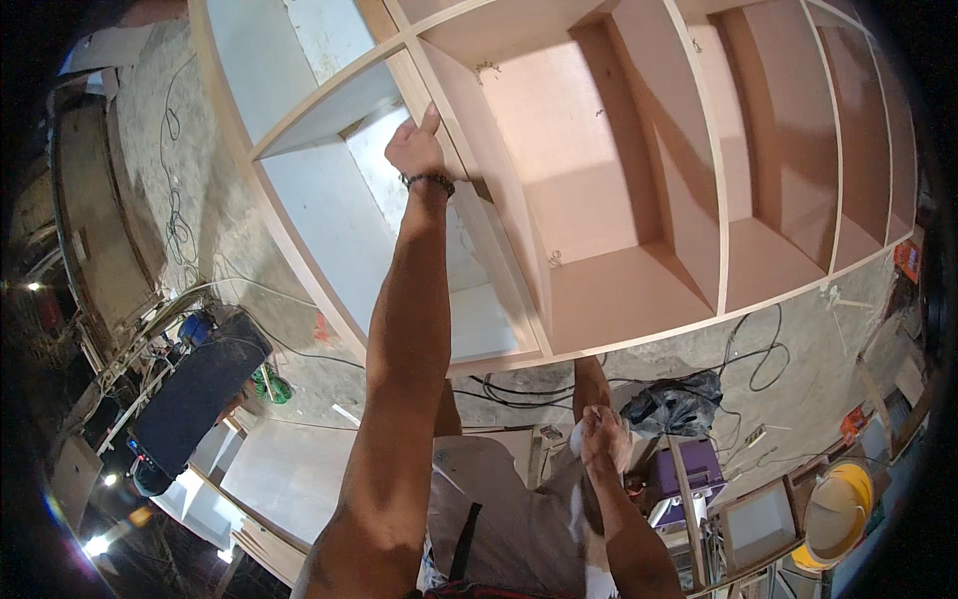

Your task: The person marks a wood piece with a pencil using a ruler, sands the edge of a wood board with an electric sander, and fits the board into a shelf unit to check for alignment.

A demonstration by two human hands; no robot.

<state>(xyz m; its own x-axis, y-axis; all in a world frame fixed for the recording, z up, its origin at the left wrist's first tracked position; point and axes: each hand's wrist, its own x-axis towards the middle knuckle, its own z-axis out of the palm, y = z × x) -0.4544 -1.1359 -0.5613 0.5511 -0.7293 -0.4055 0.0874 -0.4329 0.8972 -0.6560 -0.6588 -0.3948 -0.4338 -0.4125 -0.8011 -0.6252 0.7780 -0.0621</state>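
Note:
A large wooden shelf cabinet (629, 316) with open compartments fills the upper middle and right. Its left compartments are pale blue-white inside, the others pinkish. My left arm reaches up across its lower edge. With fingers curled and the thumb along its front strip, my left hand (415, 147) is closed on the wooden divider (486, 237) between the pale and pinkish compartments. A dark beaded bracelet circles that wrist. Below the cabinet, near my knee, my right hand (603, 439) is closed and slightly blurred. Something whitish shows beside its fingers, but I cannot tell what it holds.
A black plastic bag (674, 404) and a purple case (687, 479) lie right of my legs. Farther right stands a yellow bucket (838, 514). Loose cables (519, 391) run over the concrete floor. At the left are a long dark box (200, 399) and a white panel (284, 474).

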